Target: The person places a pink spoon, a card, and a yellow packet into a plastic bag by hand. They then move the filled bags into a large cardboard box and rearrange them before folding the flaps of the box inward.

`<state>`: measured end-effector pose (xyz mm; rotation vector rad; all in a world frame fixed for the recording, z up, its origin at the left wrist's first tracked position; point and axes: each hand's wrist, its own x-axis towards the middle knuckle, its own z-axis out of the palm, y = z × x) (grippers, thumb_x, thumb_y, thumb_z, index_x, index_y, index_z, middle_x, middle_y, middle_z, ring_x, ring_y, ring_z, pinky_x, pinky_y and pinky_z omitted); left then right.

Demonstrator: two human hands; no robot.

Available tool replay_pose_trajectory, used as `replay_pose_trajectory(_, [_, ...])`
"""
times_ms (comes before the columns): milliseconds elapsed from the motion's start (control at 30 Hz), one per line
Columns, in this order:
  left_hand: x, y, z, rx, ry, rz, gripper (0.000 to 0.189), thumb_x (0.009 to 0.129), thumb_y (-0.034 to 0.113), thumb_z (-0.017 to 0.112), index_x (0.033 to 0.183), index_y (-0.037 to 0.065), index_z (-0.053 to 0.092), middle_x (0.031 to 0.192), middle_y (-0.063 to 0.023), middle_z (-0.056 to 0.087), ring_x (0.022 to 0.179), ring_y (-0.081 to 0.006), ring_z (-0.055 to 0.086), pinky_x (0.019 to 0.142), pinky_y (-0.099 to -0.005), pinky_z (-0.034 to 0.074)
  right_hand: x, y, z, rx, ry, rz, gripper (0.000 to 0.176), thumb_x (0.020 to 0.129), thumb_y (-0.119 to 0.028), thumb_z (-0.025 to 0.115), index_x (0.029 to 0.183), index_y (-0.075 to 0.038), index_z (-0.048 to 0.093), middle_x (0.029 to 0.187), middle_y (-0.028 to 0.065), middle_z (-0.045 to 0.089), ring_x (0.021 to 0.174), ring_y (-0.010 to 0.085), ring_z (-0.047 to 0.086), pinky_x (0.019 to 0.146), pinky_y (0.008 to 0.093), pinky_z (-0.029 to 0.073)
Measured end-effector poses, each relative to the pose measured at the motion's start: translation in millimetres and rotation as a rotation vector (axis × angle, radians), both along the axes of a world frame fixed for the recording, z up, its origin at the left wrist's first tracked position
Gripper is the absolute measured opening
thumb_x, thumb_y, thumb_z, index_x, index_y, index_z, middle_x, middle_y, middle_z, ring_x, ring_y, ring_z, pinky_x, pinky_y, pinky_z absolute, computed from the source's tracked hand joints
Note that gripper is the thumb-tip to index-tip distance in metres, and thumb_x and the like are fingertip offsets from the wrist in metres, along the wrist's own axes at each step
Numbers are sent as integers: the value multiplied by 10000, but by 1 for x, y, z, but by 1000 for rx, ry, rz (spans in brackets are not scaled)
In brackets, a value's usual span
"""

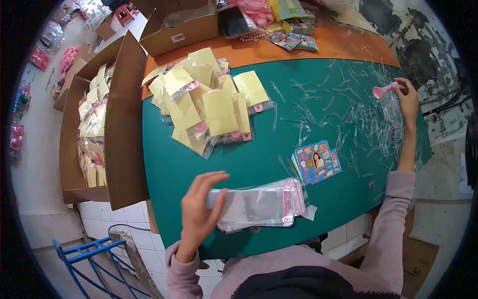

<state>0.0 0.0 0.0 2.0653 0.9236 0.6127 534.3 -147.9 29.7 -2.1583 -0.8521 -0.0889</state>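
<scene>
My right hand (407,99), out at the far right of the table, pinches the handle of a small pink plastic spoon (382,91); its bowl points left. Below it lies a loose heap of clear plastic strips (381,122). My left hand (201,209) is at the left end of a stack of clear plastic bags (259,205), fingers apart and thumb overlapping the bags in this view. Behind the bags' right end sits a small stack of blue printed cards (317,162). A pile of bagged cream-coloured cards (220,112) with pink pieces showing covers the table's back left.
An open cardboard box (127,124) filled with similar packets stands left of the green table (172,204). Another carton (181,32) sits at the back, near more printed cards (294,41). A blue metal frame (89,254) stands on the floor at lower left.
</scene>
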Motion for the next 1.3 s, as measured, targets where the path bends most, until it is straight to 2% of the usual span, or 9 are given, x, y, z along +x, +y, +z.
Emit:
replay_pose_trajectory(200, [38,-6,-21,337,105,-403,412,722,188,703,1079,43,557,1091,-124,530,969,-295,543,783,-389,456,-71,-3,12,182,215,30,253,823,-141,618,1017,20,593,841,56,635,810,103,573,743,217,417])
replay_pose_trajectory(400, [48,5,-37,273,131,-629,338,711,193,709,989,64,567,978,-104,543,854,-269,552,709,-380,455,-127,-2,6,202,400,126,278,819,-146,613,1049,8,602,848,47,621,770,100,562,731,226,423])
replay_pose_trajectory(600, [53,3,-28,-10,42,-560,161,733,110,676,831,49,563,791,-77,622,724,-240,614,644,-334,481,-203,-13,6,195,582,313,212,815,-167,617,953,-6,611,850,27,606,777,83,552,724,207,423])
replay_pose_trajectory(733, [49,4,-27,53,50,-516,148,732,120,681,798,42,575,822,-61,647,750,-240,629,650,-338,489,-261,-23,6,166,593,405,171,785,-115,647,920,-16,614,813,13,599,747,75,551,692,213,430])
replay_pose_trajectory(800, [48,6,-31,193,-130,-530,135,740,119,677,852,56,635,843,-55,650,765,-232,630,635,-328,490,-279,-26,-3,177,634,442,164,771,-95,659,908,-17,617,804,11,602,734,73,551,677,221,435])
replay_pose_trajectory(1033, [31,9,3,117,28,-499,249,755,94,660,1002,116,677,861,-74,644,833,-210,635,690,-288,503,-304,-26,-14,-51,277,444,146,742,-49,660,867,13,614,794,97,611,679,143,583,646,249,458])
replay_pose_trajectory(1133, [27,14,3,-103,64,-469,168,794,80,638,958,56,669,850,-73,639,810,-168,625,684,-270,496,-305,-26,-11,-77,216,463,143,740,-34,658,869,11,615,798,99,610,688,136,581,648,247,457])
replay_pose_trajectory(1233, [23,16,-11,-328,-246,-459,177,824,71,622,988,6,609,867,-75,642,783,-114,607,640,-260,476,-306,-24,-9,-23,293,464,131,754,-15,646,876,18,612,803,78,608,722,112,565,675,233,449])
replay_pose_trajectory(1300, [24,11,-6,-587,-266,-452,240,827,78,625,1033,-8,538,871,-75,659,756,-83,597,599,-243,444,-309,-23,-5,215,403,357,127,779,-12,629,898,23,604,806,51,597,757,91,542,706,223,437])
